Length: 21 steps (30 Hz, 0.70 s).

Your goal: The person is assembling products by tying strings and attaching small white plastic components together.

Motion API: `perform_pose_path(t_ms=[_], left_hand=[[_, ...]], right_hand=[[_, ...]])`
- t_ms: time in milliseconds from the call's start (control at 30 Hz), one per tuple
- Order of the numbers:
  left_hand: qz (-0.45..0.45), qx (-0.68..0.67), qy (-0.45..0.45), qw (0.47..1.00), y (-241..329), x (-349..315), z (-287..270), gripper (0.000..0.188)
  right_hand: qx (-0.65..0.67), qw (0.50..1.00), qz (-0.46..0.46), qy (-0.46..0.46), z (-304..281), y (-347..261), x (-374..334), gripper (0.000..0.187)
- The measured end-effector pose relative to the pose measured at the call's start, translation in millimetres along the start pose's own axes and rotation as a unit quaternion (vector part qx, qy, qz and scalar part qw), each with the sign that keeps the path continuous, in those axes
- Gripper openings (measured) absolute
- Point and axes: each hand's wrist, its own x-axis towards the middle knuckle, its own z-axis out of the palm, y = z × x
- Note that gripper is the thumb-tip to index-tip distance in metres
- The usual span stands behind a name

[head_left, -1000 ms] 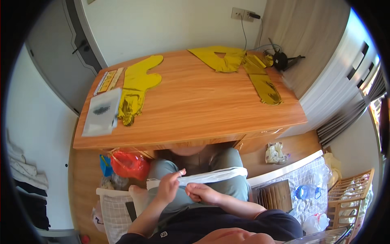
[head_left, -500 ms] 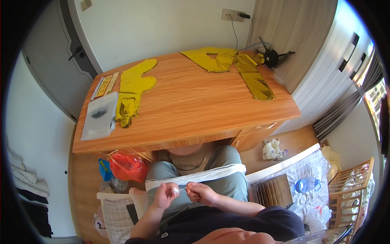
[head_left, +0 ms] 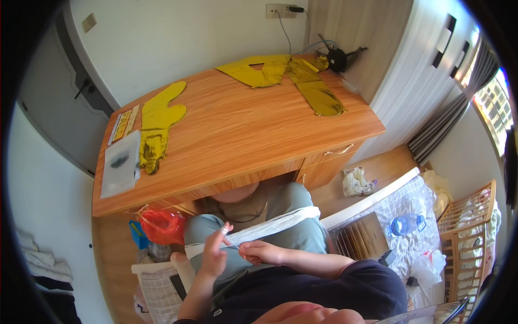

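Observation:
A bundle of white yarn point(head_left: 280, 222) is stretched across my lap, spanning both knees over grey-green trousers. My left hand point(head_left: 215, 255) is raised at its left part, fingers stretched out and apart, with something white around one finger near the tip. Close beside it, my right hand point(head_left: 263, 252) is closed in a pinch. A thin pale strand seems to run between the two hands; its end inside the right fingers is hidden. Both hands are just in front of my dark shirt.
Ahead stands a wooden desk point(head_left: 237, 129) with flat gold foil balloons point(head_left: 162, 116), a clear plastic sleeve point(head_left: 120, 164) and a black router point(head_left: 337, 59). A red bag point(head_left: 162, 225) sits left of my knees. At right are a brown file box point(head_left: 360, 237), a water jug point(head_left: 406, 224) and a wooden crib point(head_left: 467, 221).
My left hand has opened out of its pinch, with its fingers now pointing up and away from me. My right hand stays closed, slightly further left. The whole view has turned a little.

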Motion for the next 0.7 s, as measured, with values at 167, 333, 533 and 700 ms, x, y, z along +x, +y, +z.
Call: perform_pose_path(t_ms=[167, 333, 533, 700], left_hand=[[-0.129, -0.530, -0.004, 0.838, -30, -32, 3, 0.055], [-0.136, -0.285, -0.006, 0.949, 5, 3, 0, 0.053], [-0.155, -0.548, -0.131, 0.811, -15, -11, 1, 0.058], [-0.021, -0.110, 0.010, 0.994, 0, 15, 18, 0.030]], right_hand=[[0.144, 0.989, 0.019, 0.020, -14, -15, 3, 0.020], [0.043, 0.998, 0.027, -0.021, -5, -13, 5, 0.018], [0.122, 0.992, 0.010, -0.014, -10, -26, 10, 0.017], [-0.026, 0.999, 0.005, 0.022, -14, -14, 20, 0.020]])
